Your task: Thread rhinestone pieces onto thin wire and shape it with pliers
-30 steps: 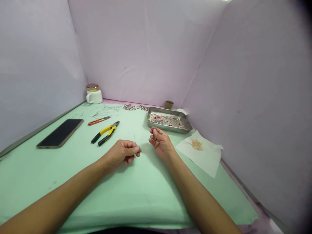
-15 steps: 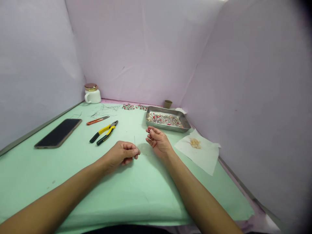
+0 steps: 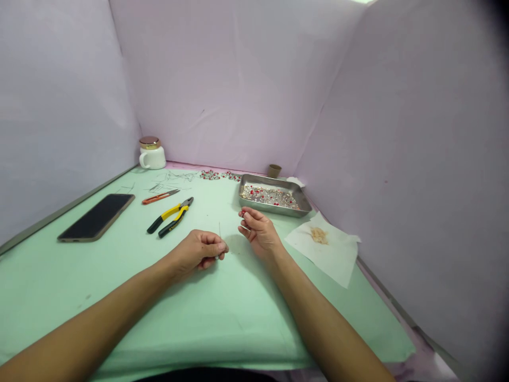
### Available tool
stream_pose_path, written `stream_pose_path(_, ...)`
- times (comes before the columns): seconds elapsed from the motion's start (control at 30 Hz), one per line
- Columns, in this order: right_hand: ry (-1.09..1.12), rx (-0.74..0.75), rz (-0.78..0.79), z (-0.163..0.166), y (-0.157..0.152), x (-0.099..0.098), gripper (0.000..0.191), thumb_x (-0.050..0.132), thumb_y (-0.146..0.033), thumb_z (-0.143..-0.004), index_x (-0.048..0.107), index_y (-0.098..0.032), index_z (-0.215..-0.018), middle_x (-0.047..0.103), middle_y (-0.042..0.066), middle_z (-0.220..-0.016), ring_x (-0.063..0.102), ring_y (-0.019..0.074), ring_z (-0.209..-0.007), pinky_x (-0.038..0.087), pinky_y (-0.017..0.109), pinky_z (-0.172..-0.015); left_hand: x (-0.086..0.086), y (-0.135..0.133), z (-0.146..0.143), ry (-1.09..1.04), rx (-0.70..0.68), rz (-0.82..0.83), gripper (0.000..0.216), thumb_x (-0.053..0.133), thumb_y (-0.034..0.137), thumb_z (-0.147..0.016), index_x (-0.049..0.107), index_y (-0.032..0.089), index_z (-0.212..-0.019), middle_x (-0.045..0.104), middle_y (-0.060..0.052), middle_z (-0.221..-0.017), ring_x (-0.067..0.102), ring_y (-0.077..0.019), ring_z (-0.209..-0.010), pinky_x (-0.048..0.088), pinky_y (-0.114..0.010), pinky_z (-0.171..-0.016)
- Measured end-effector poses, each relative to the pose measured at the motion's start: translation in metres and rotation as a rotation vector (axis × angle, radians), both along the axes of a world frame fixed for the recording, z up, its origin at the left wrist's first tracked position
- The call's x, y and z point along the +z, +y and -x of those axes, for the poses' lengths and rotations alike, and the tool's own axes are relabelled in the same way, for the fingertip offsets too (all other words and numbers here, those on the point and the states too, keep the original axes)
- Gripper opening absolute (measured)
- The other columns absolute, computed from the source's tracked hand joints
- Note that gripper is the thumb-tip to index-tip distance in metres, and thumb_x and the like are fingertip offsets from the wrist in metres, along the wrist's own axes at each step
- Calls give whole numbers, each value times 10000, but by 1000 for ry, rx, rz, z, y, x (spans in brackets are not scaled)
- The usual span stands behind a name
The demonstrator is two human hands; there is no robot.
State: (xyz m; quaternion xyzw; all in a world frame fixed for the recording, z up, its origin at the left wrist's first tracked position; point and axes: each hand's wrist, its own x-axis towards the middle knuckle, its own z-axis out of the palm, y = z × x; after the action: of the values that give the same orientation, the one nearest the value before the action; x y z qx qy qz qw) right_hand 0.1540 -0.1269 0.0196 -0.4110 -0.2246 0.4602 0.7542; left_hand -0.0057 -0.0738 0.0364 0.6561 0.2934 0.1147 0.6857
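My left hand (image 3: 204,249) is closed on a thin wire (image 3: 220,230) that sticks up above the fingers. A small pale bead (image 3: 217,258) shows under the fingertips, partly hidden. A little to the right and higher, my right hand (image 3: 257,229) pinches a small red bead (image 3: 243,213) between thumb and forefinger. The two hands are apart. Just beyond the right hand stands a metal tray (image 3: 274,208) with many clear, gold and red beads (image 3: 270,196) spread over its bottom.
Pliers (image 3: 170,216) with yellow and black handles, an orange cutter (image 3: 159,197) and a phone (image 3: 97,217) lie on the left. Behind are loose wires (image 3: 170,180), beaded pieces (image 3: 210,174), a white mug (image 3: 152,157) and a small cup (image 3: 274,170). White paper (image 3: 338,260) lies right.
Both hands hold nearly the same pose, the wire in the left and the red bead in the right. The whole view has shifted very slightly.
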Motion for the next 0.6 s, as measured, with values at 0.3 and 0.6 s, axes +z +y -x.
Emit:
stream_pose_path(0.3, 3, 18, -4, -2, 1, -2, 229, 728, -204, -542, 650, -179, -756, 606, -37, -719, 507, 44, -535, 486, 190, -554, 5, -1, 0, 22, -2, -9, 165, 552, 224, -697, 536, 126, -565, 378, 72, -350, 280, -33, -343, 166, -156, -345)
stream_pose_path(0.6, 19, 16, -7, -2, 1, -3, 237, 728, -194, -542, 649, -168, -764, 603, -34, -711, 508, 45, -538, 492, 184, -546, 0, 1, -1, 19, -2, -28, 169, 543, 219, -705, 531, 129, -562, 370, 75, -335, 259, -28, -325, 145, -160, -337)
